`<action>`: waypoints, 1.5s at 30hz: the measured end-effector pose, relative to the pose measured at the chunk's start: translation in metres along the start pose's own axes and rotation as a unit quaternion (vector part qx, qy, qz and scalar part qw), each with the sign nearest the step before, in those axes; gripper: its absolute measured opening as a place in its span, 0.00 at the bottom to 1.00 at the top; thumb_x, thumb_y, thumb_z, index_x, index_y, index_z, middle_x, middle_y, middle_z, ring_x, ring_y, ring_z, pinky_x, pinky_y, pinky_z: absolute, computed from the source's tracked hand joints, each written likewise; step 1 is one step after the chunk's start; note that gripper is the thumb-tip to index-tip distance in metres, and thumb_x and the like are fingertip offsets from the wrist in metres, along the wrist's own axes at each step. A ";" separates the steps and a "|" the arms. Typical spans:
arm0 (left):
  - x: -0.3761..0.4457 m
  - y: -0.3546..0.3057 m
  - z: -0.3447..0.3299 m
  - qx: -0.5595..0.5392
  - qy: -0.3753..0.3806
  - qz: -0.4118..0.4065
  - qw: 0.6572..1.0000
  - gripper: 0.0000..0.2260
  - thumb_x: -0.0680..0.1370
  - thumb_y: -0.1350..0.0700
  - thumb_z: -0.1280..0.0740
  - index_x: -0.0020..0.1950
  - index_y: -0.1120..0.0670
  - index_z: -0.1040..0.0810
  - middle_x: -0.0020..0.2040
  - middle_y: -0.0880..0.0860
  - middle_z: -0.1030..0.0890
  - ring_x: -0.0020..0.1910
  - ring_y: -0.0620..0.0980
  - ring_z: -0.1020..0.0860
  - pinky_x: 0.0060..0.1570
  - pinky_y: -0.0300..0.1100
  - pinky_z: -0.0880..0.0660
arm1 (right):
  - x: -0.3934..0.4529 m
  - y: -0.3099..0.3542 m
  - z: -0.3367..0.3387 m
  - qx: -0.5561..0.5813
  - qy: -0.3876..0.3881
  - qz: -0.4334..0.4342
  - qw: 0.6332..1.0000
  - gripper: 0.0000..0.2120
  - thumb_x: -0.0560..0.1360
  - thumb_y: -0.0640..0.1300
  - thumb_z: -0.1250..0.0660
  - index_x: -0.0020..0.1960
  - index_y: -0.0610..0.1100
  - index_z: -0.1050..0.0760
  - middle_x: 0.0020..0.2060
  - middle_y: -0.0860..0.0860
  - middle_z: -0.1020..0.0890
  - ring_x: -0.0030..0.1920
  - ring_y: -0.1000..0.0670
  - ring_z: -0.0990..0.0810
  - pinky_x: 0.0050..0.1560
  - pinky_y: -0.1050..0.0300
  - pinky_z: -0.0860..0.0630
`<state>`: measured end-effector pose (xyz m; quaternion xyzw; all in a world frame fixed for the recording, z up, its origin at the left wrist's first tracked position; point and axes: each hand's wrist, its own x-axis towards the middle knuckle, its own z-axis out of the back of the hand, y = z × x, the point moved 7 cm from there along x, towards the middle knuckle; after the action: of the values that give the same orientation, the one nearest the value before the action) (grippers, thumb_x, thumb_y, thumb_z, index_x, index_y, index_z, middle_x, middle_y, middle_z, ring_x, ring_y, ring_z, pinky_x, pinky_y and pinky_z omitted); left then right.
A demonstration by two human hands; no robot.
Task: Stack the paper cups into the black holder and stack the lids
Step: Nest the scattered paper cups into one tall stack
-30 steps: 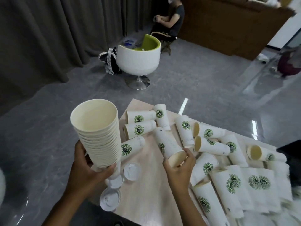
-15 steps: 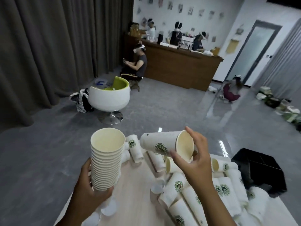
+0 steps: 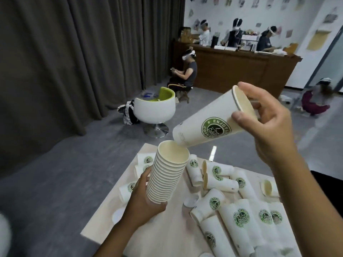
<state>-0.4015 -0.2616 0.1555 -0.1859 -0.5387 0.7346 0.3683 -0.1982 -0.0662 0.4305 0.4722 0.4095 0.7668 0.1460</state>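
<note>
Now the left hand point(image 3: 143, 206) grasps a tall nested stack of cream paper cups point(image 3: 167, 175) over the pale wooden table point(image 3: 104, 219), while the right hand point(image 3: 267, 123) grips a single green-logo white paper cup point(image 3: 207, 125), tilted, its base touching the stack's far rim.

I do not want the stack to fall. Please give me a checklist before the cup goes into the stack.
1. Left hand grips the stack firmly near the bottom: ok.
2. Right hand holds the single cup at its rim: ok.
3. Cup base is at the stack's open mouth: ok.
4. Cup is in line with the stack: not ok, it is strongly tilted.
5. Top cup of the stack is empty inside: ok.
</note>
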 end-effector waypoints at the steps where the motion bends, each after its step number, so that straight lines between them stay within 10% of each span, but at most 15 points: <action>1: -0.006 -0.005 -0.005 0.002 0.000 0.003 1.000 0.50 0.62 0.53 0.16 0.76 0.31 0.39 0.65 0.37 0.24 0.60 0.42 0.20 0.59 0.50 0.19 | 0.003 0.000 -0.006 -0.009 0.034 0.000 0.999 0.33 0.67 0.65 0.22 0.69 0.57 0.22 0.64 0.54 0.20 0.63 0.45 0.21 0.60 0.32 0.21; 10: -0.050 -0.029 -0.028 -0.011 -0.031 0.017 0.999 0.54 0.63 0.54 0.15 0.77 0.28 0.44 0.68 0.43 0.27 0.61 0.39 0.22 0.57 0.38 0.20 | -0.025 -0.034 -0.076 -0.047 0.272 -0.018 0.961 0.32 0.63 0.66 0.22 0.65 0.61 0.22 0.62 0.64 0.22 0.64 0.61 0.25 0.59 0.59 0.27; 23: -0.079 -0.021 -0.036 -0.027 -0.101 0.013 0.994 0.57 0.65 0.62 0.15 0.68 0.16 0.46 0.66 0.38 0.27 0.59 0.34 0.21 0.49 0.28 0.23 | -0.073 -0.073 -0.125 0.022 0.379 -0.079 0.922 0.34 0.68 0.59 0.20 0.71 0.61 0.28 0.68 0.63 0.28 0.67 0.60 0.27 0.66 0.58 0.27; 30: -0.097 0.008 -0.026 -0.032 -0.122 0.044 0.991 0.58 0.63 0.62 0.14 0.67 0.15 0.46 0.60 0.16 0.31 0.61 0.26 0.25 0.51 0.23 0.25 | -0.076 -0.144 -0.071 0.056 0.234 -0.175 0.955 0.24 0.72 0.63 0.30 0.67 0.63 0.26 0.65 0.63 0.21 0.59 0.55 0.19 0.64 0.43 0.21; 40: -0.093 0.030 -0.053 -0.035 -0.078 0.064 0.994 0.58 0.61 0.60 0.13 0.67 0.16 0.46 0.66 0.23 0.31 0.66 0.32 0.26 0.58 0.29 0.25 | -0.247 -0.280 -0.016 -0.093 0.198 -0.306 0.927 0.37 0.69 0.46 0.18 0.73 0.59 0.31 0.64 0.57 0.26 0.60 0.59 0.25 0.57 0.70 0.27; 45: -0.089 0.030 -0.075 -0.038 -0.052 0.066 0.996 0.58 0.61 0.65 0.14 0.63 0.13 0.43 0.63 0.22 0.29 0.65 0.35 0.25 0.54 0.25 0.24 | -0.297 -0.328 -0.012 -0.207 0.205 -0.310 0.905 0.45 0.64 0.63 0.22 0.77 0.54 0.34 0.63 0.55 0.26 0.65 0.50 0.28 0.67 0.51 0.30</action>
<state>-0.3027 -0.2827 0.0907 -0.1958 -0.5712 0.7450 0.2834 -0.1093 -0.0496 -0.0029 0.1125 0.3883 0.8303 0.3836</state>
